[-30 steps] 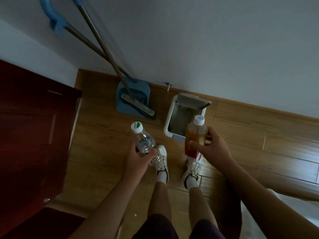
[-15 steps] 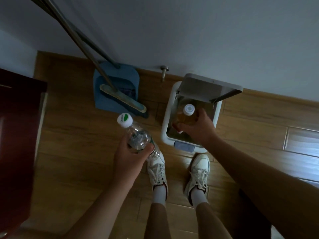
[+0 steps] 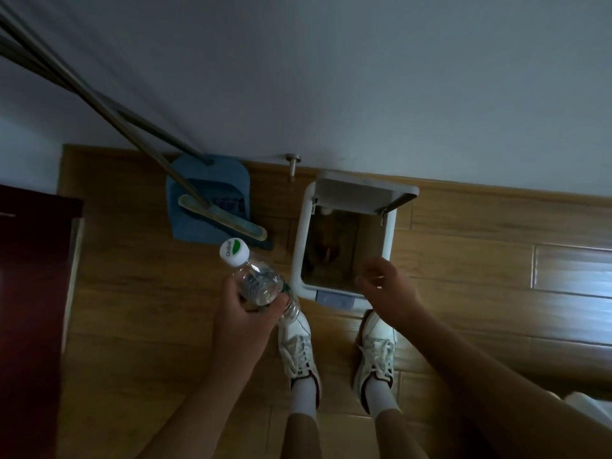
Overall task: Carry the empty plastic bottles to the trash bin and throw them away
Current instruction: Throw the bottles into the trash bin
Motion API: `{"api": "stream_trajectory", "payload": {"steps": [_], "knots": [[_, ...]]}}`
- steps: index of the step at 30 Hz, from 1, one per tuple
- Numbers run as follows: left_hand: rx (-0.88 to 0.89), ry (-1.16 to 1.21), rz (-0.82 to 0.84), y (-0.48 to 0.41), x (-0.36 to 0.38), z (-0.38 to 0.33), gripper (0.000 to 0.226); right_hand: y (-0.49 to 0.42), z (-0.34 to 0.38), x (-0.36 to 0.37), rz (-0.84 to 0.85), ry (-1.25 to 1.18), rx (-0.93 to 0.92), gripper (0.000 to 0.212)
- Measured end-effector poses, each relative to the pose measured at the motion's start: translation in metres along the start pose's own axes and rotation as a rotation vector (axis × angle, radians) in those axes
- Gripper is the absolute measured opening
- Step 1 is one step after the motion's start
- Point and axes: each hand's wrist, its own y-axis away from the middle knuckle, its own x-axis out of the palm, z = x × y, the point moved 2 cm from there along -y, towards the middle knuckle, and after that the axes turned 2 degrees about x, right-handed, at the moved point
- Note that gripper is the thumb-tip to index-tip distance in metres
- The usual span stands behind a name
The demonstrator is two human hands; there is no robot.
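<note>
My left hand [image 3: 245, 318] grips a clear plastic bottle [image 3: 256, 281] with a white and green cap, held to the left of the trash bin. The white trash bin [image 3: 298, 256] stands against the wall with its lid raised. Inside it lies the amber bottle [image 3: 326, 250], dim and partly in shadow. My right hand [image 3: 385, 289] hovers over the bin's near right corner, fingers loosely apart and holding nothing.
A blue dustpan [image 3: 212, 193] and a broom [image 3: 222, 220] lean on the wall left of the bin. A dark red door [image 3: 29, 309] is at the far left. A metal door stop [image 3: 292, 165] sits by the baseboard. My white shoes [image 3: 376, 352] stand just before the bin.
My right hand carried the amber bottle over the bin, let it go inside, and now hovers with nothing in it. The left hand kept hold of the clear bottle. I moved closer to the bin.
</note>
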Motion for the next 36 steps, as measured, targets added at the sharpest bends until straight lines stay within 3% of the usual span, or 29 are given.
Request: {"api": "stream_trajectory", "payload": {"steps": [8,17,23,27,36], "knots": [[0.128,0.037,0.107,0.008,0.036,-0.069,0.067,0.039,-0.041,-0.043,0.047,-0.011,0.137,0.031],[0.102,-0.135,0.098,-0.038,0.124,-0.040,0.077,0.027,-0.079,-0.041,0.080,-0.031,0.143,0.026],[0.012,-0.263,0.143,-0.072,0.163,-0.025,0.049,0.005,-0.101,-0.039,0.090,-0.067,0.134,0.030],[0.007,-0.299,0.152,-0.078,0.163,-0.021,0.048,-0.002,-0.105,-0.042,0.087,-0.080,0.139,0.032],[0.101,-0.515,0.209,-0.039,0.097,-0.047,0.028,0.016,-0.081,-0.067,0.077,-0.099,0.151,0.039]]}}
